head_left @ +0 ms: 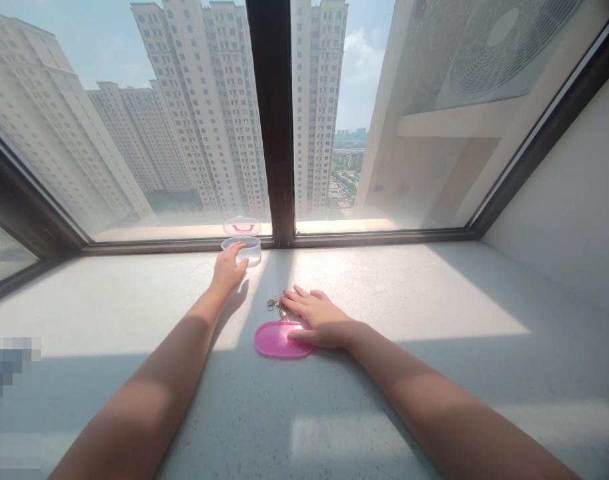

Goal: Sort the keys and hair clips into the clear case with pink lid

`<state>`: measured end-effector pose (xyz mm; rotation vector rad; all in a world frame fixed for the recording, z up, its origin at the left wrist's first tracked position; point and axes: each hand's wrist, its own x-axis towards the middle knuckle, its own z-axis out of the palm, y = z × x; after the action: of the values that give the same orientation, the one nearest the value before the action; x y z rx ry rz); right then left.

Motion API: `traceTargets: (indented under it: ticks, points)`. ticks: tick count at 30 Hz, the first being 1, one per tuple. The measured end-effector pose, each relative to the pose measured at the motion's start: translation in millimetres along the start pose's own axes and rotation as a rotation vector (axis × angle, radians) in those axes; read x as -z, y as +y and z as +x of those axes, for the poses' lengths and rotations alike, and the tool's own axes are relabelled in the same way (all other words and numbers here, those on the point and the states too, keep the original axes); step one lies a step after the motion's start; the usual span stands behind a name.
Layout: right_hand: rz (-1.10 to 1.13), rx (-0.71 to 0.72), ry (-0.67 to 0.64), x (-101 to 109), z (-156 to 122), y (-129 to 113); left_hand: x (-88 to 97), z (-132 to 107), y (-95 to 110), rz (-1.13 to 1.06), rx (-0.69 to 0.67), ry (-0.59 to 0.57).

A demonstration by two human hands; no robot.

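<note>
Near the window frame stands a small clear plastic box (255, 255), its clear lid (242, 227) raised at the back and marked with a pink curved handle. My left hand (229, 268) is on the box's near left side, fingers over the rim and thumb in front of the wall; the fingertips are partly hidden. A pink oval plastic piece (273, 340) lies flat on the sill. My right hand (320, 319) is spread out palm down, its thumb over the pink piece. Beside its fingertips lie small metal keys (273, 303), with a metal ring or chain partly covered.
The pale stone windowsill (224, 400) carries strips of sun and shade. A dark window frame (279, 133) rises behind the box, and a white wall (559, 220) bounds the right side. Tall buildings and an outdoor fan unit (501, 30) show through the glass.
</note>
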<state>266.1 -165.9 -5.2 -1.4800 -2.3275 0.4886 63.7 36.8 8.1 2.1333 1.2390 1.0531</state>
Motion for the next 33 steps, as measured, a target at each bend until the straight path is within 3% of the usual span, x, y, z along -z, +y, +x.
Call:
traceTargets:
  ticks: [3, 8, 14, 18, 22, 26, 28, 33]
  points:
    - [0.002, 0.000, -0.001, 1, 0, -1, 6.8, 9, -16, 0.260, 0.013, 0.075]
    - [0.042, 0.004, 0.017, 2, -3, 1, 7.8, 10, -30, 0.374, -0.029, 0.081]
    - [0.126, -0.072, 0.242, -2, -2, 5, 5.4, 4, -23, 0.384, -0.209, 0.134]
    - [0.167, -0.128, 0.472, -4, 1, 16, -5.7, -8, -7, 0.341, -0.334, 0.154]
    - [0.307, -0.249, 0.720, -3, 0, 34, -26.2, -30, 21, 0.271, -0.476, 0.098]
    - [0.435, -0.278, 0.792, 0, -3, 43, -43.7, -55, 54, 0.123, -0.619, 0.091]
    - [0.423, -0.244, 0.848, 3, -4, 43, -48.2, -63, 66, 0.084, -0.688, 0.032]
    - [0.378, -0.154, 0.874, 13, -10, 47, -47.6, -69, 77, -0.022, -0.732, -0.067]
